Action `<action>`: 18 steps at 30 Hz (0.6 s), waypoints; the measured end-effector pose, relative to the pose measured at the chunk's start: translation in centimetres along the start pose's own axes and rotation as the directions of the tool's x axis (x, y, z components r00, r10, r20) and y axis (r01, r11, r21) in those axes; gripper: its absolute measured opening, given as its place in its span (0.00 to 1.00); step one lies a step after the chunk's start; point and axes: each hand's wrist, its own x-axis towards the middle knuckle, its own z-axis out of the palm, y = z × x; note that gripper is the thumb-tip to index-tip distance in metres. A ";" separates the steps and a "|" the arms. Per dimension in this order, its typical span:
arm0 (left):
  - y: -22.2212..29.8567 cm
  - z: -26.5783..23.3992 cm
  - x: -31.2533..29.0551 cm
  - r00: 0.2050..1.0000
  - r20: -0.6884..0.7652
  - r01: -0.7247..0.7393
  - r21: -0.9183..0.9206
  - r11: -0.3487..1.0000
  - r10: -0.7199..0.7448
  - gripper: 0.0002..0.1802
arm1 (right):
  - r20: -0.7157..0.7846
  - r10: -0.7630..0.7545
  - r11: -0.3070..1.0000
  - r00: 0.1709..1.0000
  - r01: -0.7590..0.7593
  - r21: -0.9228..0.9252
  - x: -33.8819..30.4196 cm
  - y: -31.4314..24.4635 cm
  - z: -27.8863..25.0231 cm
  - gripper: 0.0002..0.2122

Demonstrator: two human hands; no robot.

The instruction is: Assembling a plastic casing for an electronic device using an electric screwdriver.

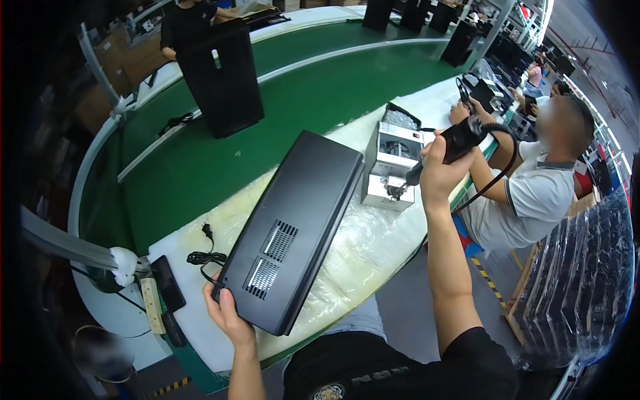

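Observation:
A long black case [303, 220] with two slotted vent grilles lies slantwise on the plastic-covered worktable [200, 340]. My left hand [230, 320] grips its near left corner, thumb on top, beside a bundled black power cord [207, 258] with a plug. Raised to the right of the case, my right hand [443, 177] is wrapped round a black electric screwdriver [460, 141] with a coiled cable. Its tip end points down left, above open grey metal boxes [393, 150] whose small contents are hard to make out.
Beyond the table runs a green conveyor [280, 157] bearing a tall black panel [220, 80]. A phone [168, 283] and a power strip [153, 305] lie at left. A co-worker in a white shirt [543, 190] works at right, near a plastic-wrapped stack [573, 280].

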 end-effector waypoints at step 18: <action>-2.1 0.8 0.4 0.965 -0.167 -0.202 0.031 0.979 0.204 0.21 | 0.217 -0.096 0.818 0.972 -0.047 0.573 -1.3 -18.0 7.7 0.29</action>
